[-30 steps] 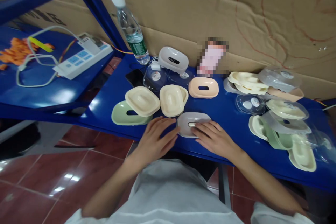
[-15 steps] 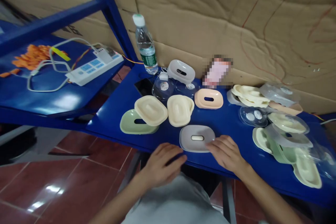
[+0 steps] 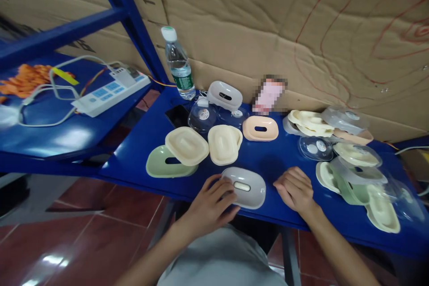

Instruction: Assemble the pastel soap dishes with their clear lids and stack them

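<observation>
A glossy grey oval dish (image 3: 254,190) lies near the table's front edge, with a whitish piece (image 3: 241,186) showing in its central slot. My left hand (image 3: 214,201) has its fingers over the dish's left end and its thumb by the front rim, gripping it there. To the right of the dish, apart from it, my right hand (image 3: 296,190) is curled closed at the table; nothing shows in its fingers. Behind the dish lie two cream oval trays, one (image 3: 187,146) partly on a green slotted dish (image 3: 164,165), the other (image 3: 224,145) over a further cream piece.
At the back stand a water bottle (image 3: 181,71), a second grey dish (image 3: 224,95), clear lids (image 3: 203,116) and a peach dish (image 3: 260,128). Mixed dishes, trays and lids (image 3: 358,174) crowd the right side. A power strip (image 3: 110,94) lies on the left table.
My left hand has come onto the dish's left end, while my right hand has left its right end and curled closed. The dish has turned slightly clockwise. The camera view has shifted.
</observation>
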`<state>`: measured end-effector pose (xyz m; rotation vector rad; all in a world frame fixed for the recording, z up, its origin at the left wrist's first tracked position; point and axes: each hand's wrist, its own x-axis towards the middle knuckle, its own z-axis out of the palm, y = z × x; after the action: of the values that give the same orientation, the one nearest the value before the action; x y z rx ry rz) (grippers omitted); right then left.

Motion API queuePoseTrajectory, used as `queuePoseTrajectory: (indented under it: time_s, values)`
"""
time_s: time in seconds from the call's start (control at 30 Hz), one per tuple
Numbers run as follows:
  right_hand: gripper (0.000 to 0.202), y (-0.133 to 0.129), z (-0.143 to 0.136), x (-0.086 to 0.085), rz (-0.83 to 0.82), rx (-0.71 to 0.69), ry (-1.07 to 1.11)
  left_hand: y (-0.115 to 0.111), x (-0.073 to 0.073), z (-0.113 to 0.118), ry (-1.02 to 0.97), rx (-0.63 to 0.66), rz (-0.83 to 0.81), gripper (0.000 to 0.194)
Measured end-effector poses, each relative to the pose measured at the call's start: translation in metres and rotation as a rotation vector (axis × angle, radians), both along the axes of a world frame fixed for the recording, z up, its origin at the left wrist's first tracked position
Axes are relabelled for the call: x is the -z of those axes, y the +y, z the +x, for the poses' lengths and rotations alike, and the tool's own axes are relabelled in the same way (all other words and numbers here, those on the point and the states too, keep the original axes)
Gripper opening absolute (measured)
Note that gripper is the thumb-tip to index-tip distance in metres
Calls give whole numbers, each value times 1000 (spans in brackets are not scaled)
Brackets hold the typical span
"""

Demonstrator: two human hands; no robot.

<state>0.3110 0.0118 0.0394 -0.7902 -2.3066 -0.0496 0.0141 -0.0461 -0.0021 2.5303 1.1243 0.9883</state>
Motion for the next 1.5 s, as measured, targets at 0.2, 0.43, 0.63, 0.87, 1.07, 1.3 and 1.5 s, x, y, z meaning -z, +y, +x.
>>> queuePoseTrajectory:
  time_s: [0.2,0.43,0.63,0.87,1.07,1.3,1.5]
  values:
    - [36,57,-80,-55,6,-140,-494,-1,6,4,-19,-43,55,11]
    - [51,171,-222,-61,145,-249,-752,-4,11,-1,-54,-55,19,12]
    - [52,219,-260,-37,54,-327,-904,-5,13,-3,-90,-44,43,11]
    - [40,218,-264,-67,-68,-301,-945,-5,16,-4,-53,-44,52,11]
    - [23,209,-226,-127,-188,-324,-804,-6,17,-2,-61,-53,64,13]
    - [10,88,-79,-111,-606,-202,-24,-8,17,-2,-97,-94,81,19]
    - [23,-46,25,5,-926,330,903,-7,14,-4,-124,-109,32,24]
